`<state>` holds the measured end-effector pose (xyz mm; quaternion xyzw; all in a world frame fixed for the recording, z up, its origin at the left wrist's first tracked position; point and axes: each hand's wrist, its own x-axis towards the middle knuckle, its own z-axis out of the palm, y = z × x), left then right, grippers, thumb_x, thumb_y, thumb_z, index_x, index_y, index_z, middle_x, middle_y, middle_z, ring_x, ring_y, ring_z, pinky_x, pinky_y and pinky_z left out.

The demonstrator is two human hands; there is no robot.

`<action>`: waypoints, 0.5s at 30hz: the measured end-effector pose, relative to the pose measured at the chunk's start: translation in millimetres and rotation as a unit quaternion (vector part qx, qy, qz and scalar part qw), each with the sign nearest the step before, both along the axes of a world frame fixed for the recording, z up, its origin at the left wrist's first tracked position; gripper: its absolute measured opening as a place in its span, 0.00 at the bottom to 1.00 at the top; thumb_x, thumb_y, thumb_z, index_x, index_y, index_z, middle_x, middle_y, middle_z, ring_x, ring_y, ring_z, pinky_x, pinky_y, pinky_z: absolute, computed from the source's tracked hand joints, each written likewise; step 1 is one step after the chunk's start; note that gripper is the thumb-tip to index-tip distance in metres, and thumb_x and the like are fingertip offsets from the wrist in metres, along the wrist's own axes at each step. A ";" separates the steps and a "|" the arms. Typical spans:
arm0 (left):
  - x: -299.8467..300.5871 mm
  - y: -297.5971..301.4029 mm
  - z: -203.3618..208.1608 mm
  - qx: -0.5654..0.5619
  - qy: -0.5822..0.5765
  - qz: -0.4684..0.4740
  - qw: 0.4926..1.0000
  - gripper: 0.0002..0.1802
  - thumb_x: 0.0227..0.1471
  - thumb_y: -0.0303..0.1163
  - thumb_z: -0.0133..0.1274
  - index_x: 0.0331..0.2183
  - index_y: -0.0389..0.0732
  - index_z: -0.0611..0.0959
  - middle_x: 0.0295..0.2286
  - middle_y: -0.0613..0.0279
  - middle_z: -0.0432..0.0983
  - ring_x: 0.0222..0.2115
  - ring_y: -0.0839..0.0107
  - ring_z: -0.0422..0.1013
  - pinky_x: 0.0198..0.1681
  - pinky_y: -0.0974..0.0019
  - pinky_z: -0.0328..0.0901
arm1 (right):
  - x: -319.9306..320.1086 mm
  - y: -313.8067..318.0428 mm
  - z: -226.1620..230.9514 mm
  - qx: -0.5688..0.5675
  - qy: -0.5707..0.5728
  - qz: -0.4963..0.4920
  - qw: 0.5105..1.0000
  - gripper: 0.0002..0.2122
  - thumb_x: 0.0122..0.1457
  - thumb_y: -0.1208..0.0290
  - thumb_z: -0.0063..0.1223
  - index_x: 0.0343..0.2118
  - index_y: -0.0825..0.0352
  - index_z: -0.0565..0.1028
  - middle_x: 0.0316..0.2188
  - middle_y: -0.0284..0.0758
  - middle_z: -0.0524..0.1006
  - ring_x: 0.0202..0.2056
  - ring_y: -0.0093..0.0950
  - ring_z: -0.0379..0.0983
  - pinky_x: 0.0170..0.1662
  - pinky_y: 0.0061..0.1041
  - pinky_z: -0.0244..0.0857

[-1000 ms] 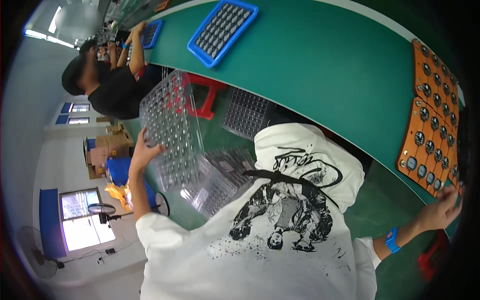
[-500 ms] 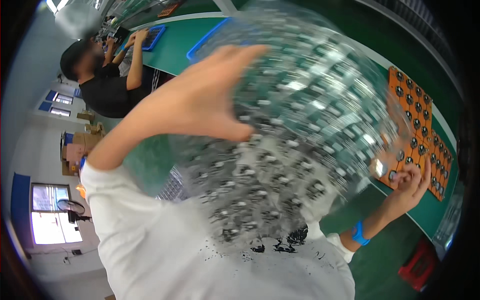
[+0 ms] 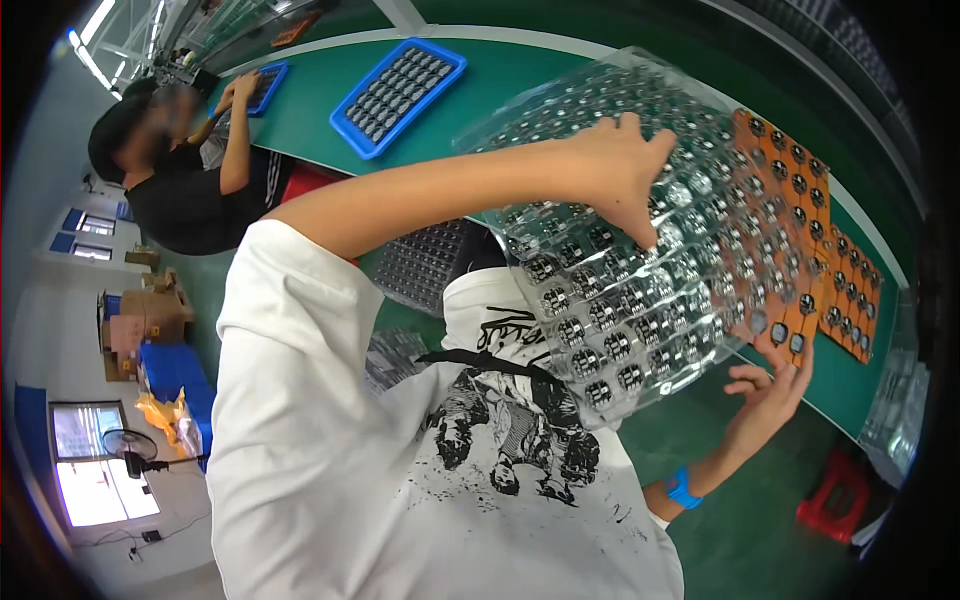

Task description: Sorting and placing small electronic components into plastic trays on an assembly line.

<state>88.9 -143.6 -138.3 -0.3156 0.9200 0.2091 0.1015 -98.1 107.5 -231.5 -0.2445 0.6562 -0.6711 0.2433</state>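
Observation:
A large clear plastic blister tray (image 3: 640, 385), filled with rows of small round metallic parts, lies tilted in front of me, its near end close to my shirt. My left hand (image 3: 625, 175) reaches over the tray's middle, thumb and fingers spread apart; whether the fingertips touch the parts is hard to tell. My right hand (image 3: 770, 395) is beside the tray's right edge, fingers stretched out and tips near the lower end of an orange panel (image 3: 812, 190). Round parts sit in rows on that panel. I see nothing gripped in either hand.
A blue tray (image 3: 368, 148) of parts lies on the green bench (image 3: 490, 75). A second orange panel (image 3: 868, 285) is at the right. Another parts tray (image 3: 420, 265) is below my left arm. A red stool (image 3: 835, 497) stands lower right. A co-worker (image 3: 190, 190) sits at left.
My left hand has moved right, from the blister tray's left side to over its middle. The blurred tray now shows sharply and lies lower. The blue tray has come into full view.

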 end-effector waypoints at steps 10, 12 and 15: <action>9.3 -33.5 -31.2 -0.052 -0.028 0.101 0.993 0.58 0.27 0.56 0.67 0.56 0.35 0.61 0.49 0.29 0.60 0.48 0.37 0.64 0.52 0.51 0.63 | 27.4 -18.4 3.9 0.062 0.017 0.135 0.989 0.23 0.65 0.70 0.41 0.61 0.69 0.55 0.39 0.42 0.75 0.29 0.22 0.75 0.23 0.16 0.67; 15.6 -38.2 -39.3 -0.078 -0.028 0.116 0.990 0.61 0.26 0.53 0.66 0.59 0.34 0.58 0.46 0.29 0.64 0.47 0.40 0.66 0.51 0.55 0.64 | 37.8 -25.4 7.5 0.075 0.023 0.149 0.986 0.23 0.63 0.70 0.44 0.60 0.69 0.57 0.39 0.40 0.75 0.30 0.22 0.75 0.23 0.15 0.67; 13.6 -44.4 -41.5 -0.082 -0.022 0.119 0.989 0.62 0.26 0.54 0.66 0.59 0.33 0.58 0.46 0.29 0.64 0.48 0.40 0.66 0.51 0.55 0.64 | 51.1 -27.0 13.1 0.093 0.040 0.165 0.981 0.23 0.61 0.72 0.45 0.59 0.70 0.60 0.40 0.40 0.76 0.31 0.22 0.75 0.24 0.15 0.68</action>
